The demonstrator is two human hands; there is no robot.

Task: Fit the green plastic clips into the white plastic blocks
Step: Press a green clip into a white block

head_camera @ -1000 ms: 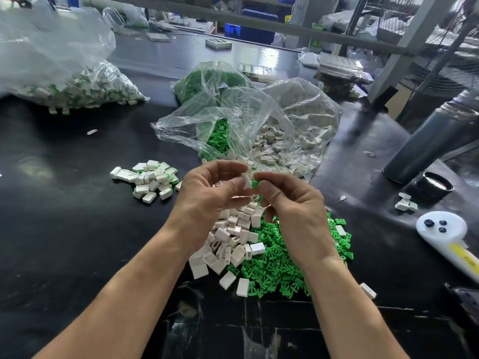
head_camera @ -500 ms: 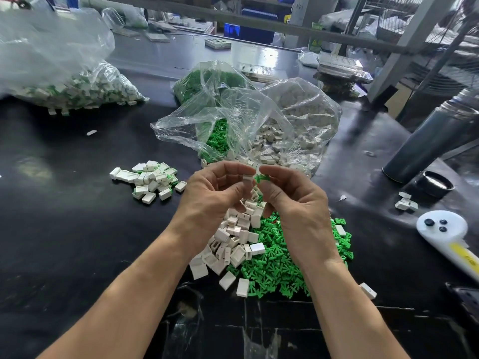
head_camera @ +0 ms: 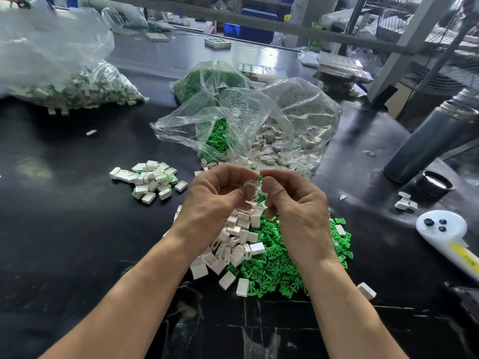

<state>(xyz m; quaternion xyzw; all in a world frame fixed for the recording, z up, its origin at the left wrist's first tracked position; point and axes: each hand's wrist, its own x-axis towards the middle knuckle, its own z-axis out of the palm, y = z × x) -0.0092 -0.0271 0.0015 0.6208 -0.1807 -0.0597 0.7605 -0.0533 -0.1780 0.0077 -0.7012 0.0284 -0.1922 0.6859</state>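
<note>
Black and glossy, the workbench top [head_camera: 64, 229] is laid out as a small assembly station, with supplies close in front of the person and finished work pushed off to the side. Directly under the wrists lie two loose heaps that touch each other: small white rectangular plastic blocks [head_camera: 233, 244] on the left and green forked plastic clips [head_camera: 280, 265] on the right, each heap below the hand that seems to draw from it. Behind them two crumpled clear plastic bags [head_camera: 254, 120] lie open toward the heaps, one holding more green clips and one more white blocks, probably as refill stock. To the left, well apart from the raw parts, sits a small pile of white blocks with green showing in them [head_camera: 150, 180], apparently the finished pieces, and a large clear bag of the same [head_camera: 64, 84] lies at the far left.

Above the heaps, the left hand [head_camera: 217, 200] pinches one white block [head_camera: 251, 184] between thumb and fingers, while the right hand [head_camera: 298, 203] pinches one green clip [head_camera: 260, 178] at its fingertips, just touching the block's top. My reading is that the clip is being lined up with the block's opening; whether it has entered cannot be told.

At the right stand a dark cylindrical metal flask [head_camera: 430, 141] with its round black cap [head_camera: 435, 183] beside it.
</note>
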